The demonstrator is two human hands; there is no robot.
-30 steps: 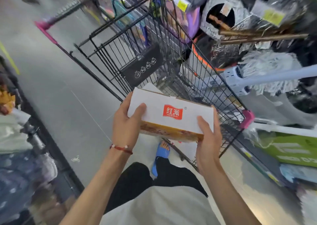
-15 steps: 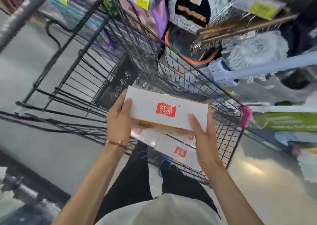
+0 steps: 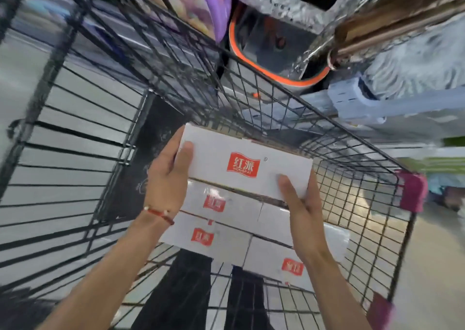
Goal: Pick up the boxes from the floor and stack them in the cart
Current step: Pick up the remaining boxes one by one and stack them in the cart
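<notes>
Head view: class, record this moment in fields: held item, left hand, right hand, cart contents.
held item: white box with red logo, over the cart
left hand: grips box's left end, thumb on top
right hand: grips box's right end, thumb on top
cart contents: matching boxes lying flat below; three logos visible

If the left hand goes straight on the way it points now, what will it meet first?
The left hand, gripping the held box, would probably reach the cart's far wire wall first; depth is unclear.
</notes>
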